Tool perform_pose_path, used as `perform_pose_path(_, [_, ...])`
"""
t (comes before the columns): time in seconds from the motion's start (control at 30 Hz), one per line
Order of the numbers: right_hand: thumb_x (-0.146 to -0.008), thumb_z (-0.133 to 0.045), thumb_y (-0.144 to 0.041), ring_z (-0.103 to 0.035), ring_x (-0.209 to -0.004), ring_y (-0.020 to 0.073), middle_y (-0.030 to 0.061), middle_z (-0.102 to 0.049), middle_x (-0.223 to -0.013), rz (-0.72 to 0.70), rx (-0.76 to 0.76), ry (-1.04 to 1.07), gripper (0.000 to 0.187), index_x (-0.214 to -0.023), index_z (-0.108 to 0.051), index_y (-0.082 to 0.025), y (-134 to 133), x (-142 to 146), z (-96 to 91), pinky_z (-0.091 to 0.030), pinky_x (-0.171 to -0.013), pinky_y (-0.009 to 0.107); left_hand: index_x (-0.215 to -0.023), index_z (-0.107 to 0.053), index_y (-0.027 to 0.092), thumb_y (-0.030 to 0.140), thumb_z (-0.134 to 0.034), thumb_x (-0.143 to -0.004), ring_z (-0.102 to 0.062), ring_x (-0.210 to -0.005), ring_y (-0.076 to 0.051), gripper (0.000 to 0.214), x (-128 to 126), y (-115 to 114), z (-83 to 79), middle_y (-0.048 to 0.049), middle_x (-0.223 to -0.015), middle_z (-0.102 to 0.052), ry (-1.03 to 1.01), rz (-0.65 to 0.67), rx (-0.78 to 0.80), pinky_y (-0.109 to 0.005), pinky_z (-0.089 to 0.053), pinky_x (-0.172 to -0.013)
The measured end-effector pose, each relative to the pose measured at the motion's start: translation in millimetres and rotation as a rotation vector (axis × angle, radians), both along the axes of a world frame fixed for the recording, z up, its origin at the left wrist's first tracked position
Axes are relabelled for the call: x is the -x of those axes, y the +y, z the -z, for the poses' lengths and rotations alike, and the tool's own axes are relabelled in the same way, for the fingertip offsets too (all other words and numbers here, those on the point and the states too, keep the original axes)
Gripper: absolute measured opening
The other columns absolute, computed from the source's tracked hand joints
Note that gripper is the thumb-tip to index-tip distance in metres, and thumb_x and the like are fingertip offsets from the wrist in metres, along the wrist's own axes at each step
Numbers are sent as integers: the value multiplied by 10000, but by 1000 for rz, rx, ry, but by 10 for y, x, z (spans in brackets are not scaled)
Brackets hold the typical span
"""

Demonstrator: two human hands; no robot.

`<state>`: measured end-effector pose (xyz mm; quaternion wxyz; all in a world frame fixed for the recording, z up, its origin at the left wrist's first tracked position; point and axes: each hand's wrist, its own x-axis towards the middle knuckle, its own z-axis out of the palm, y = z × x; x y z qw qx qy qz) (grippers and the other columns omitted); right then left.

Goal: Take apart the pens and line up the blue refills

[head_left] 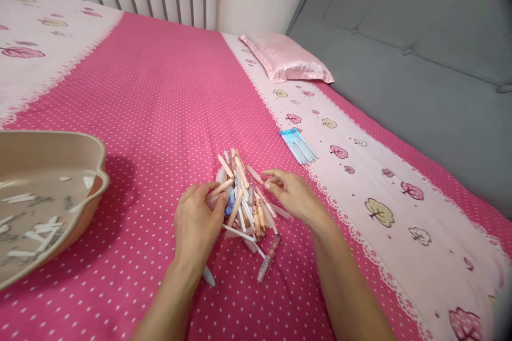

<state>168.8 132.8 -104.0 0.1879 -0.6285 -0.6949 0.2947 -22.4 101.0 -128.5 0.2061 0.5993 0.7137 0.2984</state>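
A loose pile of pen parts [237, 208], peach, white, clear and pinkish, lies in a heap on the pink dotted bedsheet [160, 96]. My left hand [198, 218] curves around the pile's left side, thumb and fingers apart, its fingertips against a peach tube [222, 187]. On the right, my right hand [291, 193] has its thumb and index finger spread at the pile's edge, by the end of a pale pink tube [254, 173]. A clear barrel with print [264, 269] lies in front of the heap. Part of a whitish piece [208, 276] shows beside my left wrist.
A beige basin [102, 192] at the left holds several small white pieces and dark clips. A row of blue-capped pens [300, 148] lies beyond my right hand. Further back are a pink pillow [286, 58] and a grey padded headboard [408, 37].
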Motion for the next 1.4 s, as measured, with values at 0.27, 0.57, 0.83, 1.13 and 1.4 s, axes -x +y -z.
perform_pose_path(0.27, [-765, -576, -99, -586, -705, 99, -8, -645, -775, -220, 22, 127, 127, -828, -643, -186, -116, 132, -118, -438, -658, 221, -928, -647, 196, 329, -546, -770, -592, -868, -236, 230, 1, 19, 51, -51, -887, -662, -19, -15, -32, -334, -434, -744])
perform_pose_path(0.57, [-711, -540, 26, -517, -634, 65, -31, -601, -799, -483, 13, 75, 337, -841, -687, -247, -161, 221, -80, -370, -568, 179, -871, -635, 206, 341, -557, -759, -612, -826, -222, 192, 8, 13, 48, -39, -860, -666, -77, -25, -30, -310, -437, -694])
perform_pose_path(0.83, [-738, -597, -23, -545, -712, 84, -30, -629, -836, -571, -29, 93, 291, -847, -712, -267, -157, 281, -67, -407, -690, 211, -852, -627, 195, 338, -557, -755, -601, -775, -210, 186, -3, 24, 40, -35, -817, -656, -70, -57, -78, -302, -428, -683])
perform_pose_path(1.13, [-774, -597, -87, -592, -832, 114, 2, -646, -901, -485, -170, 341, 173, -833, -696, -216, -155, 212, -206, -461, -780, 271, -887, -626, 201, 349, -538, -774, -610, -744, -191, 206, 12, 13, 21, -25, -815, -669, -114, -121, -130, -289, -449, -691])
perform_pose_path(1.4, [-766, -659, -201, -633, -738, 112, 4, -676, -817, -202, -250, 643, 124, -890, -671, -203, -144, 103, -263, -523, -681, 250, -905, -630, 203, 370, -520, -801, -618, -769, -188, 226, 13, 8, 40, -24, -848, -678, -150, -148, -193, -292, -456, -702])
